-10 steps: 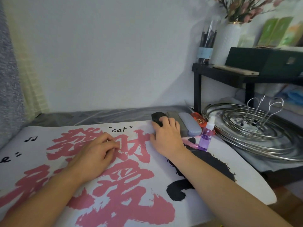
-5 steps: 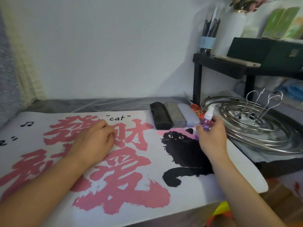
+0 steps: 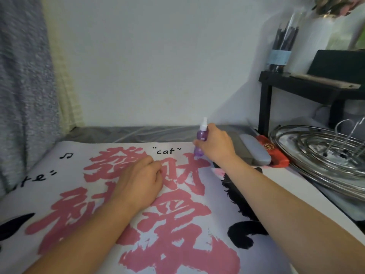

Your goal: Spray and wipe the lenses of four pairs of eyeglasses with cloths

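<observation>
- The right hand [image 3: 214, 144] has its grip closed around a small purple spray bottle [image 3: 200, 142], fingers wrapped round the body, the white nozzle sticking up above the hand.
- The bottle is upright, its base at or just above the printed mat [image 3: 83, 186]; whether it touches cannot be told. It is near the far edge of the mat, just right of the word "cat".
- The left hand [image 3: 139, 181] rests on the mat with its fingers loosely curled under; its grip holds nothing that can be seen.
- No eyeglasses are in plain sight. Just beyond and right of the right hand lie closed cases side by side: a grey case [image 3: 242, 148], partly hidden by the hand, and a pale lavender case [image 3: 256, 150] touching it.
- A red packet [image 3: 273, 152] lies just right of the lavender case.
- The mat covers the surface and carries large pink characters, a music note and a black cat figure, partly under the right forearm.
- To the right sits a round metal wire rack [image 3: 316, 155] with upright hooks.
- Behind it a black shelf [image 3: 296, 86] carries a jar of brushes [image 3: 281, 50], a white vase [image 3: 320, 30] with flowers and a dark green box [image 3: 339, 62].
- A plain pale wall stands behind; a grey curtain [image 3: 21, 86] hangs at the left.
</observation>
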Tool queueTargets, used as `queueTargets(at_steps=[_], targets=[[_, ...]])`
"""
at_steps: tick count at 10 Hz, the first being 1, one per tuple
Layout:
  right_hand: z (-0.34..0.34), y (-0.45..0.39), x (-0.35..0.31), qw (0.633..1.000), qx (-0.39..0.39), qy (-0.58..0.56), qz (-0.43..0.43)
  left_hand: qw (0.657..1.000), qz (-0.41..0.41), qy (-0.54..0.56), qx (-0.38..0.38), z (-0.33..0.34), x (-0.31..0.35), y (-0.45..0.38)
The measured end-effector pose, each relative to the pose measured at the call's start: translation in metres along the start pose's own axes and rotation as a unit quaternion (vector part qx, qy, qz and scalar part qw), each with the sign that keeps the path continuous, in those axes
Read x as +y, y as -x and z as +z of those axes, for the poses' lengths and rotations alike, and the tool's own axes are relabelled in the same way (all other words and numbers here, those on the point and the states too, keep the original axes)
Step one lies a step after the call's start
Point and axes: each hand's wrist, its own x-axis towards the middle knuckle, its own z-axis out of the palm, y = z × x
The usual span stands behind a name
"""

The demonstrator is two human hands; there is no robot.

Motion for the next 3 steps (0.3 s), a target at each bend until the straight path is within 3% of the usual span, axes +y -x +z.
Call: queueTargets(at_steps=[2, 3], targets=[[0.002, -0.003, 0.010, 0.999, -0.023, 0.014, -0.017, 1.000, -0.003, -0.008, 0.007, 0.002, 0.000, -0.001], [-0.011, 0.005, 0.014, 0.998, 0.046, -0.049, -0.017, 0.999, -0.026, -0.025, -0.003, 0.000, 0.005, 0.004]])
